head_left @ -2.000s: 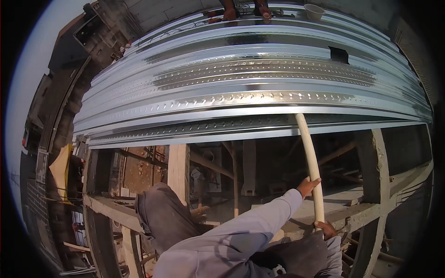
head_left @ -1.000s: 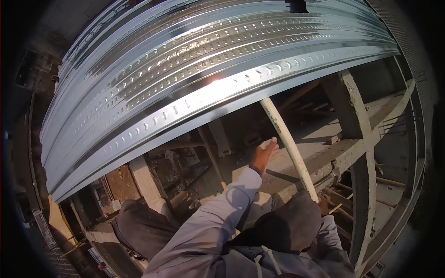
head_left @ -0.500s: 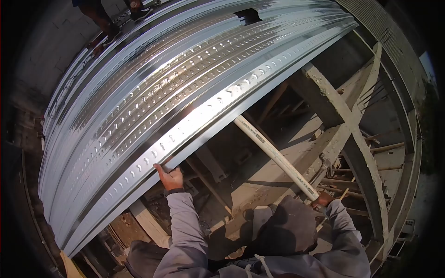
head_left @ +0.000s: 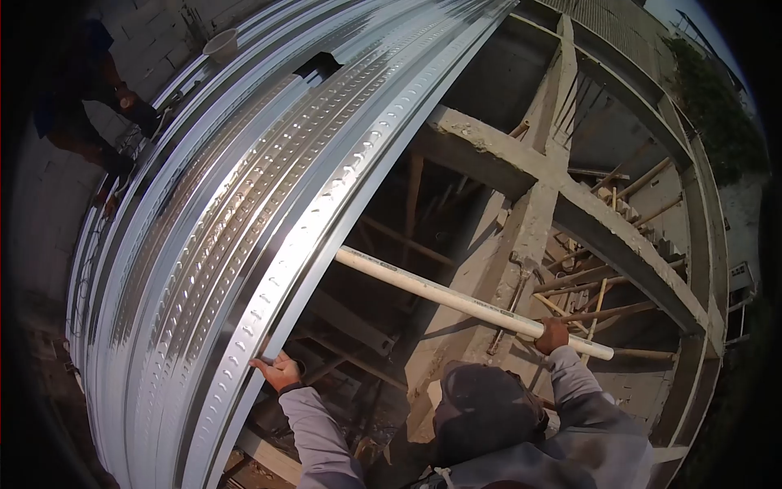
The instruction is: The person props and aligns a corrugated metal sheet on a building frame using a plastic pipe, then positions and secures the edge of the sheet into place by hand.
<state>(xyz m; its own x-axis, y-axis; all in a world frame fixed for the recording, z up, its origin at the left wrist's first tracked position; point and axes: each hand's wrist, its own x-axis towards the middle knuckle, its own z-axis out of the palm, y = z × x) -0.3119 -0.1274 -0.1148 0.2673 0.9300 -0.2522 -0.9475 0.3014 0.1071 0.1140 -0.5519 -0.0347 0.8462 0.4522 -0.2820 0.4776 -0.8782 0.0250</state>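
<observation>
My left hand (head_left: 279, 371) holds the near edge of a shiny ribbed metal decking sheet (head_left: 297, 236), thumb on top and the other fingers partly hidden below the edge. In my right hand (head_left: 552, 336) is a long white plastic pipe (head_left: 456, 299), gripped near its right end. The pipe slants up to the left, and its far end passes out of sight at the sheet's edge. A short length of pipe sticks out to the right of my right hand.
Concrete beams (head_left: 542, 175) cross over an open drop, with wooden poles (head_left: 599, 314) below. A dark notch (head_left: 319, 68) interrupts the decking. Another person's legs (head_left: 102, 134) are at upper left, near a white bucket (head_left: 221, 46). Dark cloth (head_left: 489, 416) covers a rounded shape before me.
The view has turned, so the decking now runs more steeply. My right hand sits farther in from the pipe's right end, and more pipe shows. The left hand still holds the sheet's edge.
</observation>
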